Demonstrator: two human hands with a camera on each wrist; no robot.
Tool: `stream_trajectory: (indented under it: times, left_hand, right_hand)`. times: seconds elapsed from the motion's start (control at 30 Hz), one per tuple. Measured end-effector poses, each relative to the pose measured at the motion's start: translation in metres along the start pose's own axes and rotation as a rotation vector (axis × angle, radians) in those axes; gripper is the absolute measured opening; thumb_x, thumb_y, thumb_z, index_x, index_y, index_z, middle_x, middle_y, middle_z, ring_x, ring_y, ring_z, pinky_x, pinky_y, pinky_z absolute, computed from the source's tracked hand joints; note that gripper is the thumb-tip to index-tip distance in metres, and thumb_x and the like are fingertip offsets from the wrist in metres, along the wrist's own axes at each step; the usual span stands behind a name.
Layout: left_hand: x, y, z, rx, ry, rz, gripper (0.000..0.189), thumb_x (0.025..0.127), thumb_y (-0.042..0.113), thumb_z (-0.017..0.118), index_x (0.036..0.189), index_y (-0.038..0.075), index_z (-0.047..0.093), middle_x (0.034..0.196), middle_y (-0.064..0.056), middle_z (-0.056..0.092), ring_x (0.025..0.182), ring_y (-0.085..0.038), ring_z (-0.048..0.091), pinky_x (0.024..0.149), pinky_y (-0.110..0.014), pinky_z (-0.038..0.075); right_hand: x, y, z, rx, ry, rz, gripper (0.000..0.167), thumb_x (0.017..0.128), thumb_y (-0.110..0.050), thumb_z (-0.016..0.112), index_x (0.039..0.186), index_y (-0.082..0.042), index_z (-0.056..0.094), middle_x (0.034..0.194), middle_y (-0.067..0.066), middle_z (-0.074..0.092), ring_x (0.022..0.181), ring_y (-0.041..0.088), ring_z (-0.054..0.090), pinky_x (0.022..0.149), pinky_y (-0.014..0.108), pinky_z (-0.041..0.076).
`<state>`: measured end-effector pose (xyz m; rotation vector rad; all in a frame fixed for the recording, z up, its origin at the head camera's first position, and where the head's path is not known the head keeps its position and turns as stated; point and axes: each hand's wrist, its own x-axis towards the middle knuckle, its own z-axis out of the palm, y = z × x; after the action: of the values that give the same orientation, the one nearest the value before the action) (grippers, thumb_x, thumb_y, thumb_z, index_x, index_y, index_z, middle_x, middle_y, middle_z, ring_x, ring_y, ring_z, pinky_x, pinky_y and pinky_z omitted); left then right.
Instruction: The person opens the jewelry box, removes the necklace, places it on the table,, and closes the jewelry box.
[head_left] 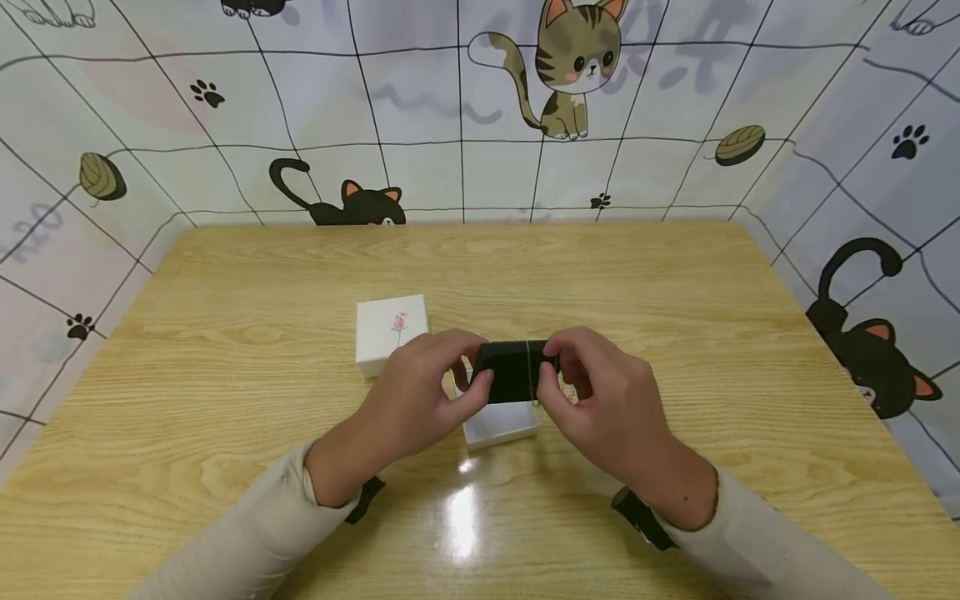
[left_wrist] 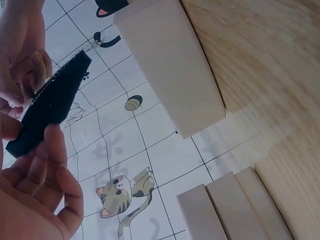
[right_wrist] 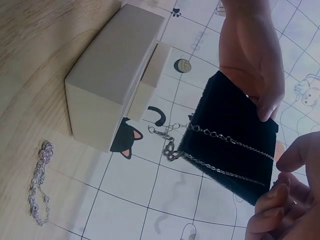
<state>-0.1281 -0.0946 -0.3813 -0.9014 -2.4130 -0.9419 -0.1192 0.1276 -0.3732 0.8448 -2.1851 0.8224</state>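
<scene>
My left hand [head_left: 420,383] grips the left end of a small black velvety jewellery pad [head_left: 506,371] between thumb and fingers. A fine metal chain [head_left: 530,367] runs across the pad near its right end; in the right wrist view two strands cross its face, and a clasp [right_wrist: 161,132] dangles off the edge. My right hand [head_left: 603,392] is at the pad's right end, thumb and forefinger pinching by the chain. The fingertips partly hide exactly what they hold. Under the pad sits an open white box [head_left: 502,427], partly covered by the hands.
A white box piece with a pink flower print [head_left: 386,329] stands on the wooden table [head_left: 225,333], behind my left hand. A silvery linked bracelet [right_wrist: 40,185] lies on the table in the right wrist view. Cat-printed cloth [head_left: 465,117] surrounds the table's back and sides.
</scene>
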Motion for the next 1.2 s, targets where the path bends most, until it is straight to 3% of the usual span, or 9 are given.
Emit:
stream_trajectory:
  times: [0.43,0.7,0.83,1.0,1.2]
  left_hand:
    - [-0.0003,-0.0006,-0.0016,-0.042,0.06,-0.016,0.014,0.086,0.012,0.068,0.1,0.009,0.067,0.085,0.001,0.069,0.067,-0.007,0.059,0.061,-0.024,0.048]
    - [0.0005,-0.0001,-0.0038,-0.076,0.07,-0.029,0.015,0.087,0.011,0.066,0.101,0.007,0.065,0.086,0.0,0.068,0.068,-0.007,0.058,0.065,-0.024,0.05]
    - [-0.0005,-0.0009,-0.0037,-0.088,0.064,-0.036,0.016,0.087,0.011,0.065,0.102,0.006,0.065,0.086,0.0,0.068,0.067,-0.007,0.058,0.064,-0.024,0.05]
    - [-0.0015,-0.0009,-0.0036,-0.094,0.059,-0.04,0.018,0.085,0.011,0.063,0.103,0.006,0.064,0.084,0.0,0.067,0.067,-0.007,0.057,0.063,-0.025,0.049]
    - [-0.0021,0.0014,-0.0036,-0.09,0.033,-0.047,0.02,0.086,0.014,0.064,0.105,0.008,0.064,0.081,0.002,0.064,0.068,-0.007,0.054,0.06,-0.027,0.048]
  right_hand:
    - [0.0008,0.0035,-0.001,-0.041,-0.002,0.048,0.018,0.077,-0.001,0.069,0.089,-0.002,0.054,0.066,0.002,0.051,0.053,0.006,0.042,0.047,0.018,0.036]
    - [0.0023,0.0063,0.0006,-0.084,0.025,0.039,0.017,0.077,-0.007,0.073,0.085,-0.003,0.059,0.066,0.002,0.053,0.056,0.009,0.046,0.049,0.023,0.038]
    - [0.0027,0.0084,0.0004,-0.119,0.001,0.064,0.019,0.078,-0.012,0.076,0.086,-0.002,0.061,0.066,0.003,0.054,0.056,0.011,0.048,0.048,0.024,0.039]
    - [0.002,0.0085,0.0004,-0.098,-0.079,0.126,0.025,0.082,-0.015,0.076,0.1,-0.002,0.065,0.07,0.003,0.06,0.058,0.01,0.051,0.047,0.022,0.038]
    - [0.0007,0.0074,0.0015,-0.053,-0.094,0.097,0.023,0.084,-0.011,0.074,0.102,-0.001,0.066,0.072,0.003,0.064,0.058,0.009,0.053,0.048,0.019,0.04]
